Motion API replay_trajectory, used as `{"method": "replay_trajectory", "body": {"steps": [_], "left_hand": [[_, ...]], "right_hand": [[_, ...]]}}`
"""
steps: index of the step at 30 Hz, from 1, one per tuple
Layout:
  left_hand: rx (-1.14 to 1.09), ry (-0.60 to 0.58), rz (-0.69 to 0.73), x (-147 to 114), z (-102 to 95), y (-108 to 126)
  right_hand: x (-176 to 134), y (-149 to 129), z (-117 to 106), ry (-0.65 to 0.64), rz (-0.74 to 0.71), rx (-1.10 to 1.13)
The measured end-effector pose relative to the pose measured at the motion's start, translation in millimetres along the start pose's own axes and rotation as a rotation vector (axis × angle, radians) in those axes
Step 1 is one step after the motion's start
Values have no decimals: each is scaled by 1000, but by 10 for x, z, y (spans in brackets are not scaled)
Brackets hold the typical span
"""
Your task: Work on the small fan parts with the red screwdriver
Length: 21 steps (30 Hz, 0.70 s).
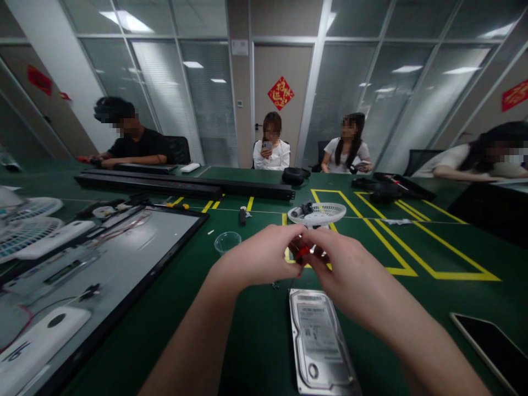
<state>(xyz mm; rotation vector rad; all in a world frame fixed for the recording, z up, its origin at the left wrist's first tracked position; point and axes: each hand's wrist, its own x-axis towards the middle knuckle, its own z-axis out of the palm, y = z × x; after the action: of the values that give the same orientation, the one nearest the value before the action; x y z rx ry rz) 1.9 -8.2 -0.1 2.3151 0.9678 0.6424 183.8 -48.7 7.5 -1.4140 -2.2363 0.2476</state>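
My left hand (pixel 272 250) and my right hand (pixel 338 256) meet in front of me, both with curled fingers. Between their fingertips is a small red and black object (pixel 303 252); its kind is mostly hidden by the fingers. A silver hard disk drive (pixel 319 335) lies label-up on the table just below my hands. Some tiny dark bits, perhaps screws (pixel 275 285), lie beyond its upper left corner. To the left of my left hand stands a clear plastic cup (pixel 227 241). A white round fan grille (pixel 317 213) sits just past my fingers, with a dark item on it.
A flat display panel (pixel 144 253) with loose wires and white fans (pixel 31 236) takes up the left side. Long black bars (pixel 185 184) lie across the back. A phone-like device (pixel 490 346) lies at right. Several people sit across the green table (pixel 256 352).
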Motion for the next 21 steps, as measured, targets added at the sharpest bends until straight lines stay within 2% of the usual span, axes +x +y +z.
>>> {"method": "replay_trajectory", "body": {"steps": [6,15,21], "left_hand": [[-41,-5,-65,8,3,-11],[-33,6,-26,-4,-7,-4],[-97,-12,-44,23,14,-44]], "right_hand": [[-8,-25,-1,4,15,38],[-9,11,18,10,-27,46],[9,13,20,25,25,36]]}}
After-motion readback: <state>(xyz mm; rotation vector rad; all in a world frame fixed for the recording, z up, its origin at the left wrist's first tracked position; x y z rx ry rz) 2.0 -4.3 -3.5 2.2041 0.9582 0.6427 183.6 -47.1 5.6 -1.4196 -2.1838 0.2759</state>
